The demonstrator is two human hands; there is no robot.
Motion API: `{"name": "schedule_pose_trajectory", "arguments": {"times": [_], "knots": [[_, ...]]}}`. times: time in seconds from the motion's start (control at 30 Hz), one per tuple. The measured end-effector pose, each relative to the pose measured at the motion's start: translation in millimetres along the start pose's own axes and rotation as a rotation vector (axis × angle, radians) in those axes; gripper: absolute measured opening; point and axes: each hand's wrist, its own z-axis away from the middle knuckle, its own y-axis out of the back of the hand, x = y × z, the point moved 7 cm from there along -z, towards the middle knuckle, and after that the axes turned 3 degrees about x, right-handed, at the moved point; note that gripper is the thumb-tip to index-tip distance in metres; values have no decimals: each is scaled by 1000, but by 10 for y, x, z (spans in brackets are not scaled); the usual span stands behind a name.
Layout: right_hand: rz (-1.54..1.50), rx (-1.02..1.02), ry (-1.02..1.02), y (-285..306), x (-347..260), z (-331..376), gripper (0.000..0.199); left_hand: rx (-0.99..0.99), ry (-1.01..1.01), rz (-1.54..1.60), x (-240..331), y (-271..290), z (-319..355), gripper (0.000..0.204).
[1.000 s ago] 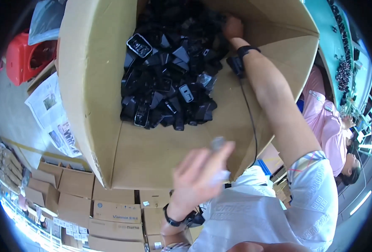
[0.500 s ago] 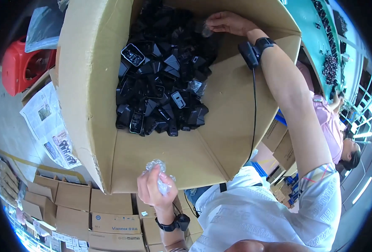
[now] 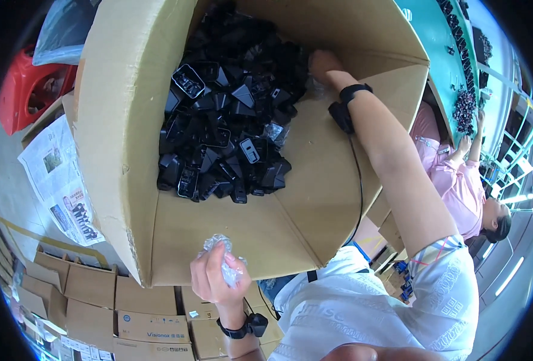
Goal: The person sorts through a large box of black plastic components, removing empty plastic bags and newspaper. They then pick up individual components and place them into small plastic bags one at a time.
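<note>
My left hand (image 3: 218, 275), at the near edge of a large cardboard box (image 3: 218, 240), is closed round a crumpled wad of clear plastic film (image 3: 230, 272). Deep in the box, by its far right wall, is my right hand (image 3: 324, 65). It looks curled like a fist, its fingertips turned away in shade. A piece of clear plastic (image 3: 319, 90) shows just below it and seems to be in its grip. Heaped in the box beside it are many black plastic housings (image 3: 230, 108), some with light-rimmed openings. Another clear scrap (image 3: 274, 131) lies among them.
Left of the box are a red plastic container (image 3: 14, 99), a bluish plastic bag (image 3: 68, 33) and a newspaper (image 3: 59, 174). Cardboard cartons (image 3: 92, 295) stand below. At right, a person in pink (image 3: 453, 174) works at a green table (image 3: 434, 42). A black cable (image 3: 360, 192) trails from my right wrist.
My right hand has moved down and slightly right along the heap, its fingers turning out of sight. The left hand keeps its plastic wad. The view has shifted slightly, and the person in pink has moved an arm.
</note>
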Motion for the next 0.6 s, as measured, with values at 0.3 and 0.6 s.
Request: {"name": "schedule_pose_trajectory", "arguments": {"times": [0.3, 0.6], "knots": [[197, -74, -29, -243, -141, 10, 28, -1, 9, -30, -13, -23, -12, 20], [77, 54, 174, -323, 98, -131, 27, -14, 0, 6, 28, -88, -38, 20]]}}
